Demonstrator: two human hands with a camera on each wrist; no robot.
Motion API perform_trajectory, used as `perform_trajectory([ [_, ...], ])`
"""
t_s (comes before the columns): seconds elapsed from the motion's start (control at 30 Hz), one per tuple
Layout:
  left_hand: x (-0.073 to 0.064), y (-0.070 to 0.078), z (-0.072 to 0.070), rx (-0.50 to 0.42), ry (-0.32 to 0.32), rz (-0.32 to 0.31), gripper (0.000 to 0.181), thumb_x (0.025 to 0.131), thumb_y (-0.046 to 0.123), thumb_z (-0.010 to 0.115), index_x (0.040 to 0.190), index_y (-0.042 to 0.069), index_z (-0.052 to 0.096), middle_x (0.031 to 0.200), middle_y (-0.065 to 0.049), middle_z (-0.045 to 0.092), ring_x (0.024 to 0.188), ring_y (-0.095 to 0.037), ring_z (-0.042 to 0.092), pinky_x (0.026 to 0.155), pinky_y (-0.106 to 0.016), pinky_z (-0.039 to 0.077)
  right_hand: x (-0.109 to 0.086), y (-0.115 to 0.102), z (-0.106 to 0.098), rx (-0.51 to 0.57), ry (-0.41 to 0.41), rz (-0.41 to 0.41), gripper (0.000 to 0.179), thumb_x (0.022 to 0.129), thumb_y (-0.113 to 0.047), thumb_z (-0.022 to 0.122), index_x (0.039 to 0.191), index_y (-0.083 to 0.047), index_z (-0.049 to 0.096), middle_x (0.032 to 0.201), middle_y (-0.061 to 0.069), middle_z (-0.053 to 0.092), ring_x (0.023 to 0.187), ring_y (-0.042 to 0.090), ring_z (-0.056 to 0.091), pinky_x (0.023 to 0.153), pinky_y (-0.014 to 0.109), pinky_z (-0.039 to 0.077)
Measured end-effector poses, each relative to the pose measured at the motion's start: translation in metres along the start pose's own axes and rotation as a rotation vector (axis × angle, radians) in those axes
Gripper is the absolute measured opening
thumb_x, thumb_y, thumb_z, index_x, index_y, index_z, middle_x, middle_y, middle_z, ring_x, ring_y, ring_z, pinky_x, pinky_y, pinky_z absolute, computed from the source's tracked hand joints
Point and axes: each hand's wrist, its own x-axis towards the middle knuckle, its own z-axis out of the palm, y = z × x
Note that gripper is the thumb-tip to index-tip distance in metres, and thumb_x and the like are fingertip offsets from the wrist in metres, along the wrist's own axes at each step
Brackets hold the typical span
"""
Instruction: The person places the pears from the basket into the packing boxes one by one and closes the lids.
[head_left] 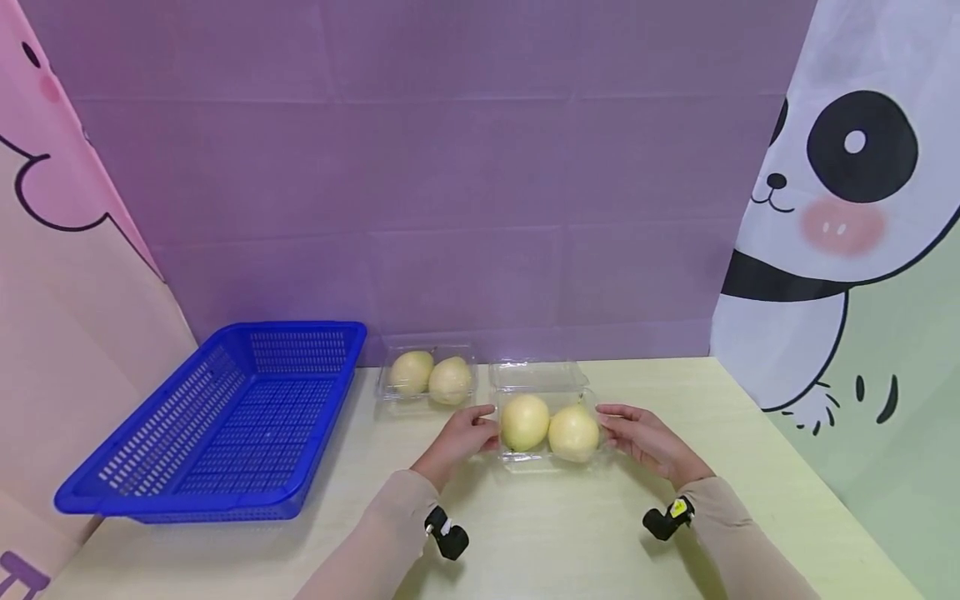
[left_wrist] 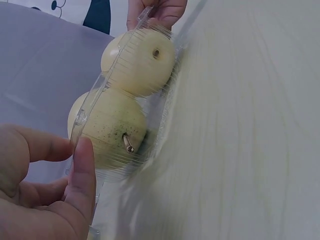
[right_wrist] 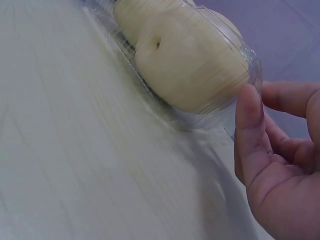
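Observation:
Between both hands is a clear plastic clamshell box [head_left: 540,463] with its lid [head_left: 536,374] folded back toward the wall. Two pale yellow pears sit in it side by side, a left pear [head_left: 525,422] and a right pear [head_left: 573,432]. My left hand [head_left: 463,437] pinches the box's left rim between thumb and fingers, plain in the left wrist view. On the opposite end, my right hand [head_left: 647,440] pinches the rim the same way; its thumb [right_wrist: 248,112] lies against the outer wall. In the left wrist view a stem [left_wrist: 128,142] shows on the nearer pear.
Left of the held box, a second clear box [head_left: 384,385] with two pears [head_left: 411,372] stands near the purple back wall [head_left: 465,167]. A large blue plastic basket [head_left: 258,433] sits at the table's left side. Printed panels flank the table [head_left: 540,542].

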Motion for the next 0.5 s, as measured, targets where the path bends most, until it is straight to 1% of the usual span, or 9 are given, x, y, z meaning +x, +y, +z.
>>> perform_trajectory([
  [0.13,0.0012,0.0003,-0.0003,0.011,0.002,0.008,0.054,0.094,0.000,0.055,0.143,-0.015,0.040,0.094,-0.012,0.061,0.076,-0.013,0.060,0.079,-0.028,0.056,0.0015,-0.0022,-0.0001,0.000,0.003,-0.012,0.050,0.104,-0.007,0.053,0.144,0.015,0.034,0.095,0.001,0.061,0.077,0.006,0.060,0.072,0.018,0.053],
  [0.23,0.0018,-0.0005,0.0001,0.021,-0.004,0.016,0.053,0.095,0.000,0.055,0.143,-0.016,0.040,0.095,-0.012,0.060,0.078,-0.013,0.060,0.081,-0.030,0.056,0.0026,-0.0034,-0.0001,-0.023,0.032,-0.016,0.051,0.103,-0.009,0.055,0.144,0.015,0.035,0.096,0.001,0.061,0.080,0.006,0.060,0.074,0.019,0.053],
  [0.4,0.0014,-0.0027,0.0008,0.006,-0.009,0.017,0.052,0.095,-0.001,0.054,0.143,-0.016,0.039,0.099,-0.013,0.058,0.082,-0.015,0.061,0.083,-0.032,0.057,0.0060,-0.0048,0.0003,-0.078,0.082,-0.022,0.054,0.104,-0.015,0.055,0.145,0.013,0.035,0.104,0.000,0.058,0.090,0.007,0.058,0.081,0.020,0.052],
  [0.5,0.0010,-0.0028,0.0002,0.009,-0.004,0.022,0.052,0.095,-0.001,0.054,0.143,-0.016,0.040,0.100,-0.014,0.059,0.081,-0.015,0.061,0.083,-0.033,0.057,0.0089,-0.0061,0.0019,-0.099,0.103,-0.028,0.055,0.104,-0.016,0.054,0.147,0.012,0.034,0.111,0.002,0.055,0.095,0.008,0.056,0.085,0.020,0.051],
])
